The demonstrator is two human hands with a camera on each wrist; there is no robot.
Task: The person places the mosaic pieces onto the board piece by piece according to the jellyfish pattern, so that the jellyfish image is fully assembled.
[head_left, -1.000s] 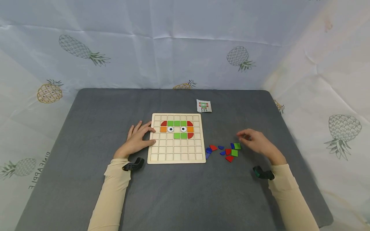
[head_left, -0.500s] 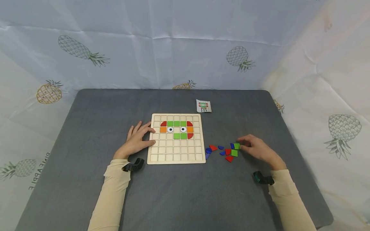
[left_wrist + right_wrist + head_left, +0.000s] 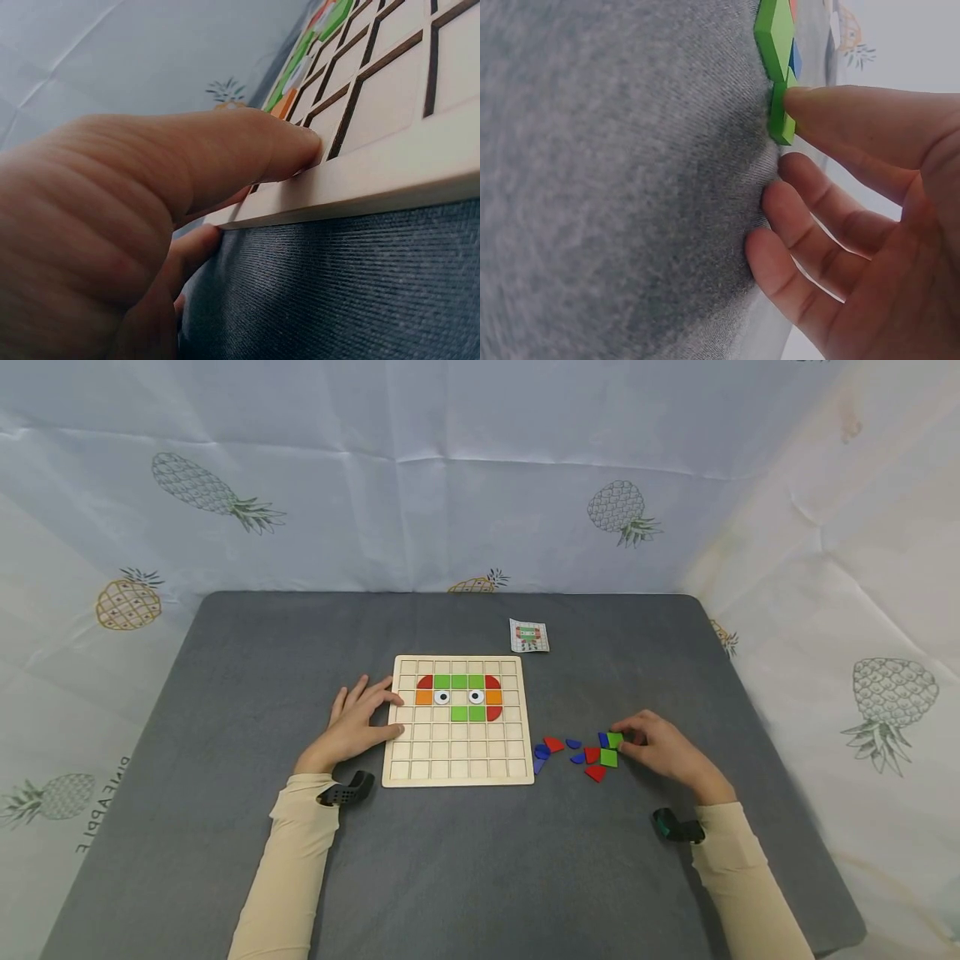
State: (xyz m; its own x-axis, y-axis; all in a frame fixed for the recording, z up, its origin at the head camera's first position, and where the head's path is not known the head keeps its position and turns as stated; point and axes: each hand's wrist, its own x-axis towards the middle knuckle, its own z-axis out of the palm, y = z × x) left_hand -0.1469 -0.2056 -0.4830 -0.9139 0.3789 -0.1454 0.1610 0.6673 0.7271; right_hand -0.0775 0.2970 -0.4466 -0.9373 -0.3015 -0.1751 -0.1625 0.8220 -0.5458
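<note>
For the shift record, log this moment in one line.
Left hand: on wooden board, left edge | Right hand: touching green square | Picture card: beyond board

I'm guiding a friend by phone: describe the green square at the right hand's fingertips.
On the grey table, find the wooden board, then the loose pieces to its right. At their right end, the right hand touches the green square. It has a blue piece at its left, while the other green square, nearer the person, has a red piece.
</note>
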